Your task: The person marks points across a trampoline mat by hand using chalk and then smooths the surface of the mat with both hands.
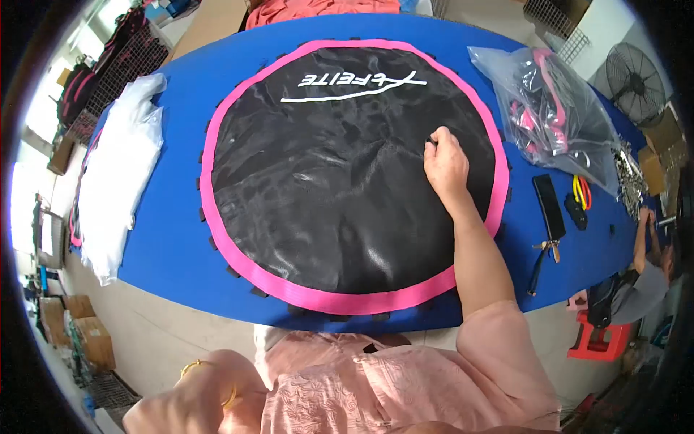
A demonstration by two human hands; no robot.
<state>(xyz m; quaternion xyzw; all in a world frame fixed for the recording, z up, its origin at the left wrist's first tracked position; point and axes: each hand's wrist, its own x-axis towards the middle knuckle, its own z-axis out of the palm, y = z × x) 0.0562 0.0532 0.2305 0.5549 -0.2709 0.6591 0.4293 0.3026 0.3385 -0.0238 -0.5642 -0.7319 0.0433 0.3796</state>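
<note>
A round black trampoline mat (325, 210) with a pink border and small black tabs around its rim lies flat on the blue table (173, 231). White lettering (354, 81) appears upside down near its far edge. Over the right part of the mat is my right hand (446, 165), its fingers closed on a small black object (431, 142) that is mostly hidden by them. My left arm is bent at the bottom left, with a gold bracelet (194, 367). Of my left hand (173, 405), close to the camera, the fingers cannot be made out.
White plastic sheeting (123, 173) covers the table's left end. A clear bag with pink and black parts (553, 119) lies at right. Nearer are a black strip (548, 206), yellow and red loops (582, 192) and metal pieces (630, 173). Another person (640, 293) sits beyond.
</note>
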